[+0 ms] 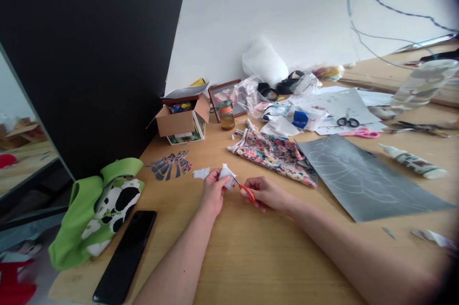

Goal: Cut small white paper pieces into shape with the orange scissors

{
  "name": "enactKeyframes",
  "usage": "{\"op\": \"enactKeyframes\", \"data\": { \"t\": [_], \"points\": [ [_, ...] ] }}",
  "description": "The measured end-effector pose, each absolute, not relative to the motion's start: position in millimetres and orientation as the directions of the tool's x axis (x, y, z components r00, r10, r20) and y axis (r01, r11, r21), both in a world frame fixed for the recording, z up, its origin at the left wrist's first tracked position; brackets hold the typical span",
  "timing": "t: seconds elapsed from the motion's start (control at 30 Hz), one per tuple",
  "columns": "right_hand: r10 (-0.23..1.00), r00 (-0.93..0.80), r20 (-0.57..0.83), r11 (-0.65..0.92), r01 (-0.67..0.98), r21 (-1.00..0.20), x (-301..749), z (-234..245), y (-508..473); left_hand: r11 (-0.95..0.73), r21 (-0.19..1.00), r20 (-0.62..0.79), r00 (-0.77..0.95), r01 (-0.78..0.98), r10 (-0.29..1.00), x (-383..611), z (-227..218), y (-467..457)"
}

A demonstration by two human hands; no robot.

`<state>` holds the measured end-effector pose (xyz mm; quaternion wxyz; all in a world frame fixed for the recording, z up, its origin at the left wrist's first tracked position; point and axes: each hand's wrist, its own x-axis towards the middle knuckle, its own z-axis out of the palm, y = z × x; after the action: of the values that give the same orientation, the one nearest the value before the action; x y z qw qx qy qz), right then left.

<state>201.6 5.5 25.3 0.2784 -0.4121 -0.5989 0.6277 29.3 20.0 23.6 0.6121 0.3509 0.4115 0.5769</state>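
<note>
Just in front of the floral cloth (274,154), the left hand (213,190) is pinching a white scrap (226,172) with closed fingers. The right hand (265,193) is gripping orange scissors (245,190), whose blades are touching the scrap.

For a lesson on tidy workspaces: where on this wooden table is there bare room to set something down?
Bare wood lies between the flat black phone and the left hand, and between both arms at the near edge. The back is crowded, from the open brown cardboard box past the floral fabric to the white papers.
</note>
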Motion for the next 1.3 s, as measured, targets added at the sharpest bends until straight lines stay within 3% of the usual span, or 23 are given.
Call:
{"op": "enactKeyframes", "data": {
  "t": [1.3],
  "points": [
    [0.845,-0.511,-0.156,-0.096,0.142,-0.985,202.0,21.8,7.4,0.094,0.896,-0.108,-0.006,-0.433,0.994,28.7,20.0,22.3]
  ]
}}
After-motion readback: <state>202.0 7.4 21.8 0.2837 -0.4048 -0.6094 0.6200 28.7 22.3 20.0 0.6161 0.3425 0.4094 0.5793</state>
